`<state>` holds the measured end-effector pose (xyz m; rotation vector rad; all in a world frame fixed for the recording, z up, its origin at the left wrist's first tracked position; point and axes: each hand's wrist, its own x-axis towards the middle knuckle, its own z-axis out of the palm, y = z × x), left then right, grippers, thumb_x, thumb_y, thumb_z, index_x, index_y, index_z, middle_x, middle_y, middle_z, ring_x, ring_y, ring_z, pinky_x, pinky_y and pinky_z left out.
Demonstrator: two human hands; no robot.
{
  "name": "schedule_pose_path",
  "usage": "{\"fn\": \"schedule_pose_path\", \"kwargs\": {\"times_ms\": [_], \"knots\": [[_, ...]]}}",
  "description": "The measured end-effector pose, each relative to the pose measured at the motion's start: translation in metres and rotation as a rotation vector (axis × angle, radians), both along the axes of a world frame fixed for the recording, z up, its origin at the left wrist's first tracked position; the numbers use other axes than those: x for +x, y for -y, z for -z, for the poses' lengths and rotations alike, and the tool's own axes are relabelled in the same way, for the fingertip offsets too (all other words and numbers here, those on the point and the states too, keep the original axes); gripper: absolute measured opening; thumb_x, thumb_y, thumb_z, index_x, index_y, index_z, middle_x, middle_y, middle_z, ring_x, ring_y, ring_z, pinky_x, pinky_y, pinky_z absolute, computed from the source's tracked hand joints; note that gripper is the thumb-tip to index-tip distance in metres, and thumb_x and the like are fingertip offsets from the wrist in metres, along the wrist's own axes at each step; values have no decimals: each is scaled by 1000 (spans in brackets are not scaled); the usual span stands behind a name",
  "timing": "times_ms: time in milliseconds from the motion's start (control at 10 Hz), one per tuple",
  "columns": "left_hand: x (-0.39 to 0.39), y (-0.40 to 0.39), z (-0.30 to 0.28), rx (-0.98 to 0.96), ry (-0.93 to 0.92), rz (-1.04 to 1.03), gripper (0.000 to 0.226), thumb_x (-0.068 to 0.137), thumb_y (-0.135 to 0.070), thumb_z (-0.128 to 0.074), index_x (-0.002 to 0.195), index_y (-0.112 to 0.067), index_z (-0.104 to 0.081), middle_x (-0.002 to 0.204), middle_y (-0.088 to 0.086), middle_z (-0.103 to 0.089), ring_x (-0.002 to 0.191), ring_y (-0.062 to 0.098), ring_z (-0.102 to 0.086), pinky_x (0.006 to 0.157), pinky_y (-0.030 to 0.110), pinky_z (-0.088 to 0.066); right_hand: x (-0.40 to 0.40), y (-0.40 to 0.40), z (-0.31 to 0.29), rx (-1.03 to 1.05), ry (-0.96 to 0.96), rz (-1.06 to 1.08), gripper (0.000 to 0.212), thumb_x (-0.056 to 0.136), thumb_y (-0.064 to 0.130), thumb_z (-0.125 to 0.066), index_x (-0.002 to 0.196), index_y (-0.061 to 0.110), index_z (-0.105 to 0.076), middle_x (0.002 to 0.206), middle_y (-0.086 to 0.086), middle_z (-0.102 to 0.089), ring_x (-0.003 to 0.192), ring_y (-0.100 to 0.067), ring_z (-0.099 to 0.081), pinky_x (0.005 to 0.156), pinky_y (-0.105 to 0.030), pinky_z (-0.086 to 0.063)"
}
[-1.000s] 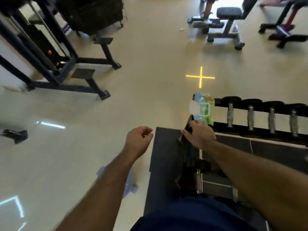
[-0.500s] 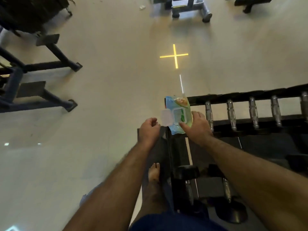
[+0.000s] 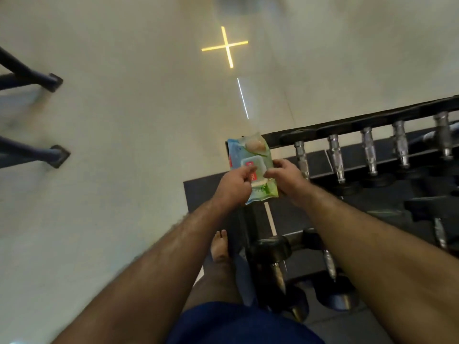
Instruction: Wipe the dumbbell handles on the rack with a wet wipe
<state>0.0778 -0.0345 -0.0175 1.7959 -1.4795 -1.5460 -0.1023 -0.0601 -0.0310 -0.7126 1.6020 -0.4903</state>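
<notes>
Wet-wipe pack [image 3: 258,167] lies between both hands, left [image 3: 233,186] and right [image 3: 285,178] gripping it.

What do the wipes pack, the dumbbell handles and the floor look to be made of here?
Wipes pack: soft glossy printed plastic film, with a stiffer translucent flip lid, probably plastic. Dumbbell handles: bare silvery metal, shiny, apparently ridged. Floor: smooth, pale, glossy hard surface mirroring light strips; the exact material cannot be told.

Glossy beige floor [image 3: 119,170]; yellow light cross [image 3: 226,45]; dark machine legs [image 3: 32,155] left.
</notes>
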Motion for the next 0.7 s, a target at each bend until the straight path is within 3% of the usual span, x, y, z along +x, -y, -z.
{"fn": "schedule_pose_path", "kwargs": {"times_ms": [100, 200, 300, 400, 500, 700], "knots": [[2, 5, 3, -141, 165, -88, 30, 101, -23, -67, 130, -19, -67, 122, 3, -70, 105, 17, -71, 85, 31, -63, 1, 5, 2, 15, -28, -29, 52, 93, 14, -83, 139, 14, -58, 119, -11, -75, 93, -24, -81, 68, -37, -67], [8, 8, 6, -143, 253, -300, 39, 88, -34, -83, 116, -20, -59, 108, -5, -65, 90, 9, -67, 67, 22, -57, 4, 9, 8, 42, -71, -47, 51, 91, 17, -86, 137, 14, -62, 116, -7, -77, 92, -22, -81, 69, -38, -67], [9, 12, 9, -58, 250, -345, 53, 80, -42, -89, 114, -20, -54, 108, -5, -64, 81, 4, -62, 57, 15, -46, 7, 11, 10, 57, -90, -55, 40, 94, 17, -83, 131, 15, -67, 113, -6, -78, 92, -22, -81, 69, -38, -67], [5, 14, 7, -26, 228, -401, 61, 78, -40, -92, 114, -20, -48, 108, -3, -63, 76, 4, -62, 55, 14, -46, 9, 12, 10, 70, -106, -41, 36, 95, 18, -82, 127, 15, -67, 112, -6, -78, 93, -23, -80, 75, -43, -68], [1, 14, 12, -11, 218, -429, 64, 75, -40, -94, 113, -21, -45, 108, -2, -63, 88, 11, -70, 58, 19, -54, 9, 13, 12, 70, -112, -28, 37, 95, 19, -83, 129, 15, -68, 113, -6, -78, 95, -25, -80, 82, -50, -68], [-5, 5, 2, -88, 247, -407, 60, 80, -43, -89, 116, -22, -46, 112, -1, -61, 93, 14, -70, 69, 28, -61, 8, 4, -5, -77, -318, -155, 64, 92, 27, -85, 146, 16, -53, 126, -7, -71, 100, -25, -77, 82, -49, -68]]}}
